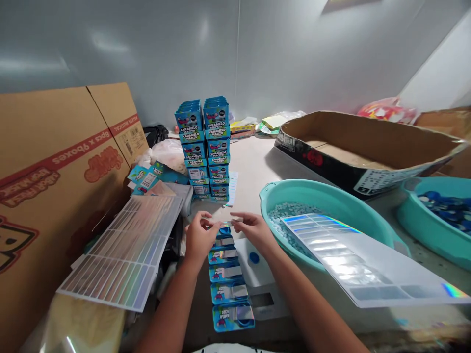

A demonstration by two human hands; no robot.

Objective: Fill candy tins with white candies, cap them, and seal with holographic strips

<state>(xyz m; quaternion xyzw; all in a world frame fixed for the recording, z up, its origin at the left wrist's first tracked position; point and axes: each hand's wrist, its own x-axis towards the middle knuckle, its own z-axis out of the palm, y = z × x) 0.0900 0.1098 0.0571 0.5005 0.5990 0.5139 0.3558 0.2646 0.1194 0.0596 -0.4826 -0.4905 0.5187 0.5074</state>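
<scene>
Over the far end of a row of blue candy packs, my left hand and my right hand face each other. Thumb and fingers of both hands are pinched around a small, thin, clear sticker strip, partly hidden by the fingertips. The packs lie flat in a column toward me, and several carry a shiny silvery strip across them. Just right of the row, below my right hand, a round blue piece rests on a pale flat surface.
Stacked blue boxes stand behind my hands. A sticker sheet lies at left beside a large cardboard box. At right, another sheet lies across a turquoise tub of small pale pieces. A cardboard tray sits behind.
</scene>
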